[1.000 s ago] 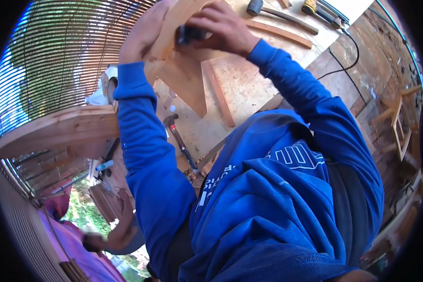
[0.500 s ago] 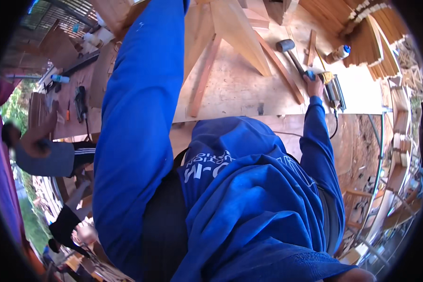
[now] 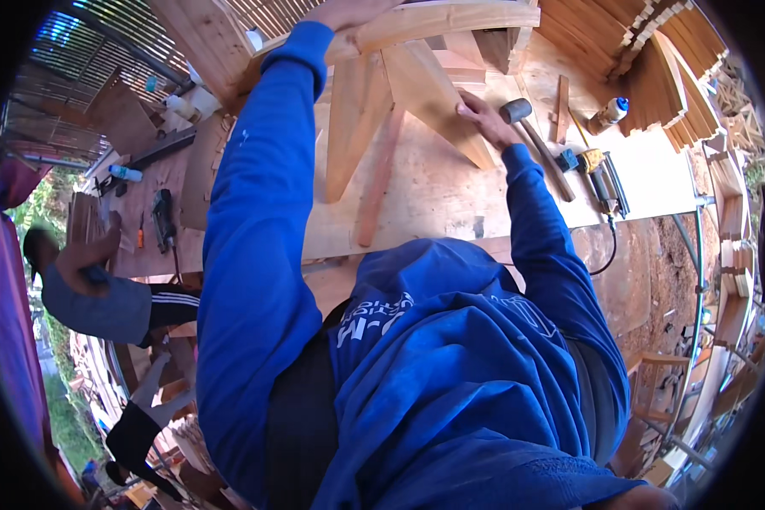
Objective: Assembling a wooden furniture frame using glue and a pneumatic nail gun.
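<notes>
A pale wooden frame stands on the workbench (image 3: 433, 212), with a curved rail (image 3: 450, 17) across its top and two tapered legs below. My left hand (image 3: 348, 12) is at the top edge, closed over the curved rail; its fingertips are partly cut off. My right hand (image 3: 490, 123) grips the edge of the right tapered leg (image 3: 433, 93), thumb on its face. Close beside that hand lies a mallet with a dark head (image 3: 515, 110). A yellow and black nail gun (image 3: 599, 174) rests further right, its hose running over the bench edge.
A reddish wooden strip (image 3: 381, 183) lies under the frame. Stacked curved boards (image 3: 650, 85) and a blue-capped bottle (image 3: 609, 116) occupy the bench's right rear. At left are a dark power tool (image 3: 163, 217) and a co-worker in grey (image 3: 102, 302); another person is lower down.
My right hand has left the blue part by the nail gun and moved left onto the tapered leg. The whole view has shifted, bringing my left hand and the curved rail into sight.
</notes>
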`<state>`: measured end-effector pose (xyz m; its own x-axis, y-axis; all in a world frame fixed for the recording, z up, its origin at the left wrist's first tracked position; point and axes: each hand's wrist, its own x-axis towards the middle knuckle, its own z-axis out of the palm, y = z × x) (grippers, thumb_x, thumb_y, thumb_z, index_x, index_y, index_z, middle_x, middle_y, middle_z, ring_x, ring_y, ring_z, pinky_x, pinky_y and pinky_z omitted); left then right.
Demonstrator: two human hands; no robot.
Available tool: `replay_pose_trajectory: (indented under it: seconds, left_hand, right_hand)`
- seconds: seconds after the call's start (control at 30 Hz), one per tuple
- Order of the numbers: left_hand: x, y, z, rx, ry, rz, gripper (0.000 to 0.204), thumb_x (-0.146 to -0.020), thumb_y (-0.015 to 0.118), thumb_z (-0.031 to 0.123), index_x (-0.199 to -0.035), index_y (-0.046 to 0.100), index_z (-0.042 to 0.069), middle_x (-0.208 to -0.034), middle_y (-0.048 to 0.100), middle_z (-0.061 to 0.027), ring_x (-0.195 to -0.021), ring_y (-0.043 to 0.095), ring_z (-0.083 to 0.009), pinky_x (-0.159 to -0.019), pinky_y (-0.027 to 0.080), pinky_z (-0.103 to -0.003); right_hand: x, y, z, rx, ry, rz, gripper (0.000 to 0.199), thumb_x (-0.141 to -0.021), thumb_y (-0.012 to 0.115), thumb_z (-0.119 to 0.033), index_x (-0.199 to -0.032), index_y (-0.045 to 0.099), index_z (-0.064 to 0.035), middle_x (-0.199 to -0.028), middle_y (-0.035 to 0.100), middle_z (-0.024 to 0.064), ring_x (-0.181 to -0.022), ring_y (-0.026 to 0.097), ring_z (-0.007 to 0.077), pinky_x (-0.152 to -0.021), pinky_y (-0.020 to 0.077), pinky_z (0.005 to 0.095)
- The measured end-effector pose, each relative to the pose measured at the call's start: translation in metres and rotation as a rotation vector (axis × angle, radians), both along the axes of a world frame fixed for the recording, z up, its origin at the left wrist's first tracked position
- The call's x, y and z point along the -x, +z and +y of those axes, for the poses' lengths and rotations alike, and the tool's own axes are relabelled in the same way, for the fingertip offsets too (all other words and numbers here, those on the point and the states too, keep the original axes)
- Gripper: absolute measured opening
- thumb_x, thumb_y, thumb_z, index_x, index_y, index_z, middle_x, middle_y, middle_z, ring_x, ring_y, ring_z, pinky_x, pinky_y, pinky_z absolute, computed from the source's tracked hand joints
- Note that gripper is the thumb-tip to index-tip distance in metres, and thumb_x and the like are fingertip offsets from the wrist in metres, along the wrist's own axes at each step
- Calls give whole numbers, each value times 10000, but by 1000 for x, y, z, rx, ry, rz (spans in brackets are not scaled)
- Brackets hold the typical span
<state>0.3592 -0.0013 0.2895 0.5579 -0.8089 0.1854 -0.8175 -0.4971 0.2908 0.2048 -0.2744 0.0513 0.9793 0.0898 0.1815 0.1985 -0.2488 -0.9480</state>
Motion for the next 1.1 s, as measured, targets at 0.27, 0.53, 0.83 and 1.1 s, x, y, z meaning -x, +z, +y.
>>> replay_pose_trajectory:
  seconds: [0.27, 0.53, 0.83, 1.1]
  left_hand:
    - [9, -18, 49, -94, 387, -153, 593, -970, 475, 615, -1002, 699, 67, -926, 700, -201, -915, 669, -396, -813, 514, -476]
    - [23, -5, -4, -207, 241, -101, 642, -976, 463, 615, -927, 702, 22, -897, 696, -238, -907, 667, -415, -808, 522, -477]
    - [10, -87, -60, -202, 106, 237, 650, -979, 476, 612, -1008, 718, 9, -958, 709, -235, -964, 678, -368, -875, 513, -437]
    - [-4, -223, -72, -104, 79, 504, 649, -991, 477, 592, -1046, 720, -7, -1055, 718, -207, -1029, 665, -337, -924, 488, -410]
  right_hand:
    - [-9, -11, 38, -192, -224, 48, 495, -915, 690, -516, -993, 653, -29, -820, 598, 12, -769, 525, 113, -714, 427, 276]
    - [59, -3, 15, -32, -449, 112, 479, -941, 649, -506, -880, 639, -31, -725, 520, -16, -701, 469, 88, -634, 373, 266]
    - [138, -7, -28, 84, -559, 283, 554, -953, 620, -551, -863, 680, -8, -702, 518, -25, -674, 450, 80, -598, 361, 277]
    - [147, -54, -56, 300, -478, 578, 774, -897, 541, -715, -898, 672, 48, -758, 632, 228, -758, 625, 334, -728, 472, 437]
